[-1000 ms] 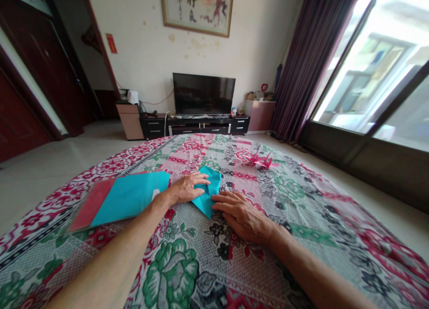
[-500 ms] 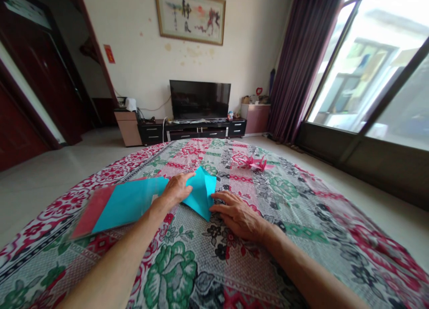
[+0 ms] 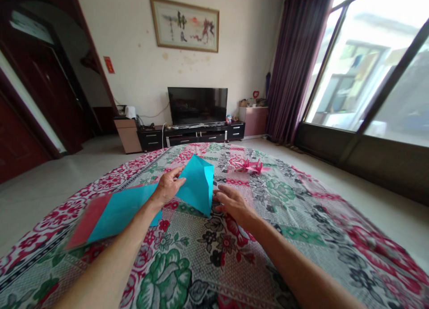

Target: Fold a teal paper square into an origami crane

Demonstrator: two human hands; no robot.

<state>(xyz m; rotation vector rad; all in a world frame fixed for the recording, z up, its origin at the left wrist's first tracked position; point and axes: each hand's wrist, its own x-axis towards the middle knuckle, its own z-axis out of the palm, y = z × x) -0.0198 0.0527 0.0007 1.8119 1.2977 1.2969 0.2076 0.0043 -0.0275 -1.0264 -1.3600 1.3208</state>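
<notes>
A bright blue sheet of origami paper stands out in the middle of the flowered tablecloth, its right side creased into a partly raised flap. My left hand has the sheet's left edge between thumb and fingers. Just off the right edge, my right hand is held with its fingers loosely apart and nothing seen in them. Under my left forearm lies a clear packet of blue and red paper sheets. Farther back on the right sit pink folded-paper figures resembling cranes.
The round table is covered by a patterned tablecloth. Beyond it, a television stands on a low black cabinet against the wall. A purple curtain and large windows are on the right.
The blue sheet has opened out somewhat and looks larger. My left hand has shifted left to its edge. My right hand's fingers have come slightly away from the paper.
</notes>
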